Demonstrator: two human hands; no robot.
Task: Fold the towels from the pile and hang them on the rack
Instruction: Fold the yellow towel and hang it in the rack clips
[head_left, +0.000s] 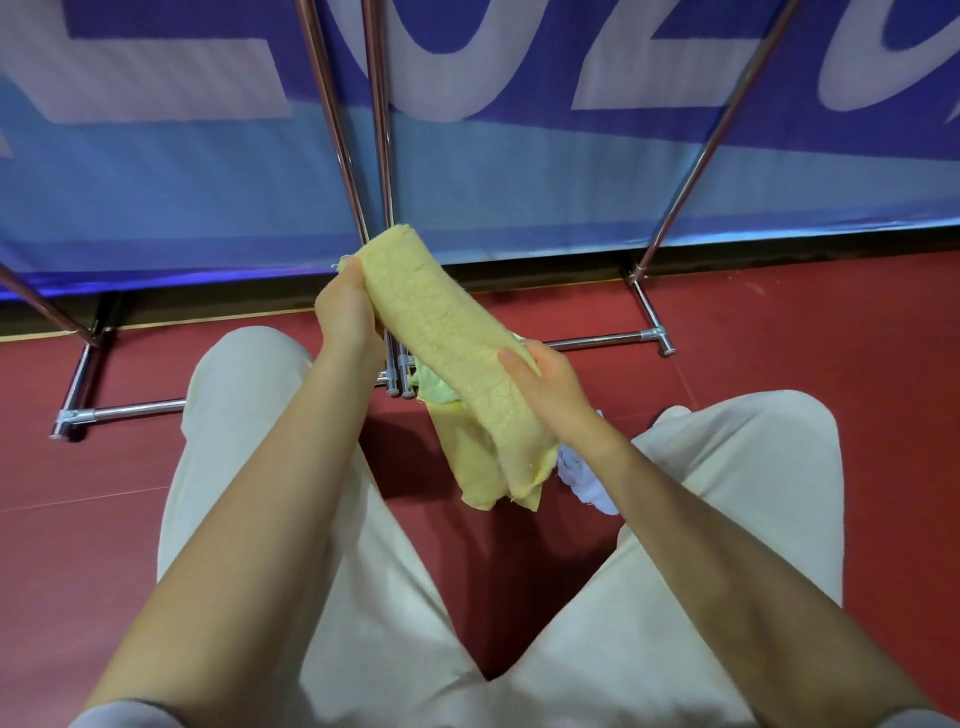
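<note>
A yellow towel (447, 332), folded into a long thick strip, slants from upper left to lower right between my hands. My left hand (345, 312) grips its upper end, fingers curled round the edge. My right hand (550, 382) holds its middle from the right, thumb on top. The strip's loose ends hang below my right hand. The chrome rack (376, 130) rises just behind the towel, with more uprights left and right. A light green towel (434, 387) shows under the yellow one, and a white cloth (584, 480) lies on the floor by my right forearm.
The rack's base bars (602, 340) lie on the dark red floor (779, 332). A blue banner with large white letters (519, 171) hangs close behind the rack. My legs in cream trousers (249, 431) stand apart in the foreground.
</note>
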